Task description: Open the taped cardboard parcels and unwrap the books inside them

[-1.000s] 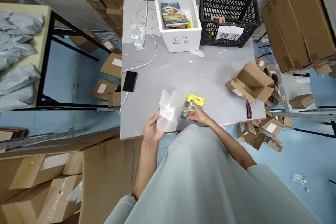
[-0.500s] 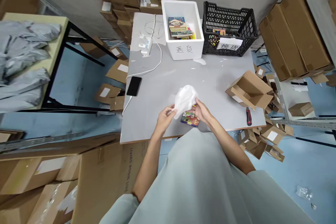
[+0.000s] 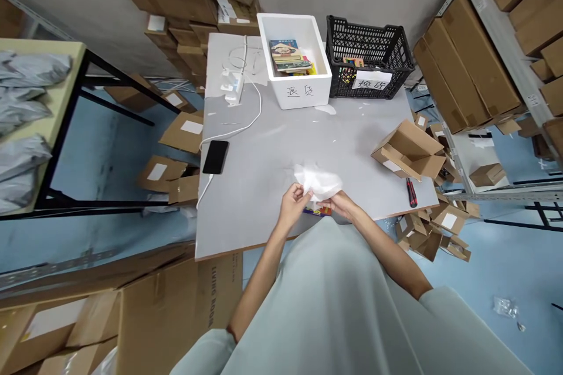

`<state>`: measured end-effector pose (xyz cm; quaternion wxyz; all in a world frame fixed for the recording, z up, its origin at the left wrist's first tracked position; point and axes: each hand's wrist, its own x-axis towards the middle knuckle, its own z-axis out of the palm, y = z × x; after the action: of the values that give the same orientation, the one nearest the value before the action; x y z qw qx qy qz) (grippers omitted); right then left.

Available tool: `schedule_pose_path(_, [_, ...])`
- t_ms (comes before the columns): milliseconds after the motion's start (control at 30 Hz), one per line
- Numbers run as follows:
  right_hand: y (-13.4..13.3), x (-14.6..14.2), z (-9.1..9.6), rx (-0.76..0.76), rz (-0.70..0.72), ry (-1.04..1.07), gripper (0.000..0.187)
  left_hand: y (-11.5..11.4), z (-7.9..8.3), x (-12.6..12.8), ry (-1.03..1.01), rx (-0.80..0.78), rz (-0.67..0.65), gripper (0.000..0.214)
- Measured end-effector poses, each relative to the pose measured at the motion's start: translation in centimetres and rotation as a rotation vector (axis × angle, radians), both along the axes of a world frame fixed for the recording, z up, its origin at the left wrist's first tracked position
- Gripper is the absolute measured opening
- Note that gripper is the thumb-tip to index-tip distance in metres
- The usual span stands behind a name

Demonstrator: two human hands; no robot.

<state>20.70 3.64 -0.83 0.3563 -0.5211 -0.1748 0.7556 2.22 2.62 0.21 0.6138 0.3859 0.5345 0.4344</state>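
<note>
Between my hands is a thin, soft white sheet [image 3: 320, 180], crumpled and slightly blurred; whether it is plastic or foam I cannot tell. My left hand [image 3: 294, 204] pinches its lower left edge, fingers closed. At its right end, my right hand [image 3: 342, 205] grips it too, with the fingertips partly hidden underneath. A colourful printed item [image 3: 317, 211], flat like a booklet, lies on the table just below the sheet and near the front edge. Most of it is covered by the sheet and my hands.
On the grey table [image 3: 264, 152] stand a white foam box [image 3: 303, 94] with books, a black crate [image 3: 372, 85] and an open cardboard box [image 3: 409, 149]. A phone [image 3: 215, 157] on a white cable lies left; a red-black tool [image 3: 411, 193] lies right. Cartons [image 3: 180, 181] crowd the sides.
The white sheet has tipped from upright to lying wider and lower, now covering most of the printed item. My hands have turned with it. The camera view has shifted a little.
</note>
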Motion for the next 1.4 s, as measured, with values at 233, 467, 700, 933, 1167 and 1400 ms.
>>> schedule_pose_path(233, [-1.8, -0.1, 0.4, 0.020, 0.099, -0.025, 0.040, -0.1, 0.5, -1.6, 0.423, 0.366, -0.211, 0.034])
schedule_pose_path(467, [-3.6, 0.8, 1.1, 0.170, 0.118, -0.229, 0.055, -0.6, 0.0, -1.5, 0.355, 0.130, -0.369, 0.036])
schedule_pose_path(700, [-6.4, 3.3, 3.5, 0.473, 0.189, -0.776, 0.115, 0.7, -0.3, 0.4, 0.116, -0.051, -0.400, 0.048])
schedule_pose_path(933, [-5.7, 6.9, 4.8, 0.606, 0.035, -0.567, 0.045, 1.5, 2.5, 5.6, 0.308, 0.388, -0.421, 0.039])
schedule_pose_path(1167, [-3.1, 15.2, 5.7, 0.461, -0.220, -0.459, 0.060, 2.7, 3.7, 13.9, 0.331, 0.534, -0.539, 0.049])
schedule_pose_path(1400, [-2.6, 22.6, 7.0, 0.702, -0.186, -0.833, 0.091, 7.5, 3.7, 25.5, 0.322, 0.436, -0.324, 0.038])
